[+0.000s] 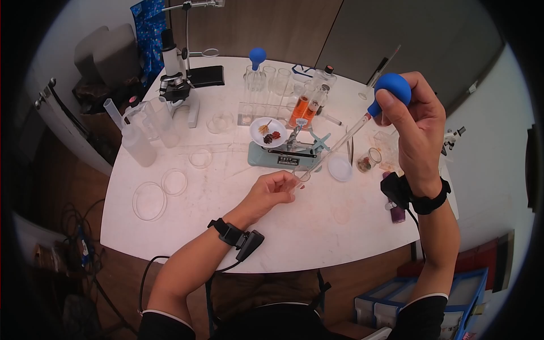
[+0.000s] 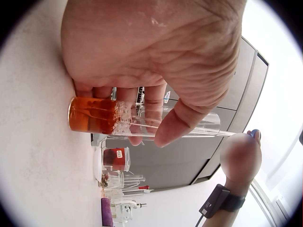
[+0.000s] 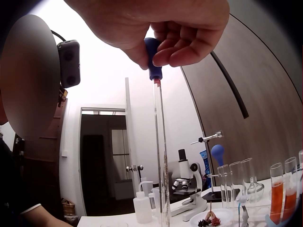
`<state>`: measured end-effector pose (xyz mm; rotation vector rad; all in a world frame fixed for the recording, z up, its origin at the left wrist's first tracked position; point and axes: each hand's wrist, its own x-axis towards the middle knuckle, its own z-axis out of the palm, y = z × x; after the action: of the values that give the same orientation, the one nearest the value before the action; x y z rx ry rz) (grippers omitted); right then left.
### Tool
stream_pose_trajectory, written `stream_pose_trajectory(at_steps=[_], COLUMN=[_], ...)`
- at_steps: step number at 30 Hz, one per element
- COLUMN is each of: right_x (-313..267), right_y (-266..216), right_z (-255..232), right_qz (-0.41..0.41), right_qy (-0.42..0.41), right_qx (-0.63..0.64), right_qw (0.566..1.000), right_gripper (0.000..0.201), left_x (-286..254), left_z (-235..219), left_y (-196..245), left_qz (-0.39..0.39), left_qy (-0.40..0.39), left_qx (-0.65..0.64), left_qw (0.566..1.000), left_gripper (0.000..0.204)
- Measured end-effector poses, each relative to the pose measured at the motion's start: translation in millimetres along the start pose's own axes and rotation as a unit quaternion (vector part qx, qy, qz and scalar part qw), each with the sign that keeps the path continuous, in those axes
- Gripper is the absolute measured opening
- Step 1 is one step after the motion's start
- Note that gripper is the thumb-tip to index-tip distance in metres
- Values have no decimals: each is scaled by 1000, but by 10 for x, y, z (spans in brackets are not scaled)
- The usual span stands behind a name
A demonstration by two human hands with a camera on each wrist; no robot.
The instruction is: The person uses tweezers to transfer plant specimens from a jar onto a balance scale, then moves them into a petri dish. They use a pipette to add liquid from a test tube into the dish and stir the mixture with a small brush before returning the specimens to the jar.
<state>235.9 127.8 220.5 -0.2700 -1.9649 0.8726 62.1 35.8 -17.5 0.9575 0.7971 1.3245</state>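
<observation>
In my left hand (image 1: pixel 269 192) I hold an upright clear glass test tube (image 2: pixel 92 116), thumb on one side and fingers round the other. Orange-brown liquid with bubbles above it fills the tube's lower part, and its base is right at the tabletop. High on the right, my right hand (image 1: pixel 420 127) pinches the blue rubber bulb (image 1: pixel 396 88) of a long glass pipette (image 1: pixel 347 137) between thumb and fingers. The pipette slants down into the tube's mouth. In the right wrist view, the bulb (image 3: pixel 152 56) sits above the pipette's red-tinted top.
Behind the left hand stands a green balance (image 1: pixel 260 160) with a white dish (image 1: pixel 281 126) of dried plant bits. Orange-filled tubes (image 1: pixel 299 110) stand in a rack beyond. A microscope (image 1: pixel 175 73), wash bottle (image 1: pixel 139 146) and petri dishes (image 1: pixel 148 218) are left; a small jar (image 1: pixel 365 164) is right.
</observation>
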Motion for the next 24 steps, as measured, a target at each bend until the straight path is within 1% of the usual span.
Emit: stream_pose_trajectory(at_steps=[13,20,24], right_x=[10,2,-4], right_y=[-19,-52,-68], right_z=[9,7,5], right_qz=[-3,29,47], right_qy=[0,-6,-5], right_qx=[-8,-17,-10], right_qw=[1000,999,999], right_gripper=[14,22,26], left_x=[-3,-5,2], left_z=[10,3,-15], left_y=[12,10,-15], left_qz=[0,-7,4], left_qy=[-1,-1,-6], left_qx=[-1,1,4], left_qw=[1000,1000,1000], left_gripper=[28,28,29])
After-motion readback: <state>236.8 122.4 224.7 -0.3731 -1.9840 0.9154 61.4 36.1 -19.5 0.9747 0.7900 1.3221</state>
